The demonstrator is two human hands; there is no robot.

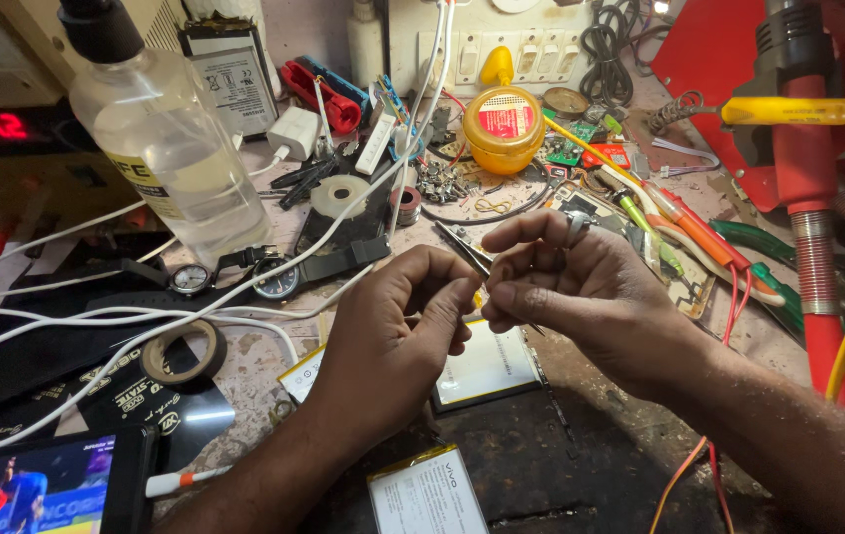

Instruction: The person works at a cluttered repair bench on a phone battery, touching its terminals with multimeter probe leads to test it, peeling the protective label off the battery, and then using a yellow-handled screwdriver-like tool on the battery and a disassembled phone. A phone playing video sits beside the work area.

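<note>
**Bench entry: tweezers and a small part held over the phone battery**

We have both hands raised at frame centre. Our right hand (581, 287) pinches thin metal tweezers (464, 245), whose free end points to 10 o'clock. Our left hand (398, 331) is curled, thumb and forefinger closed toward the tweezer tip; a tiny yellowish piece seems caught there, too small to identify.

Progress, as we judge it: the flat phone battery (487, 368) lies loose on the mat at 6 o'clock of our fingers, apparently out of its device. Whatever fine work is in hand looks mid-step, nothing seated yet.

Surroundings: clear liquid bottle (160, 138) at 10 o'clock, yellow jar (503, 129) at 12, tape roll (183, 353) at 9.
</note>
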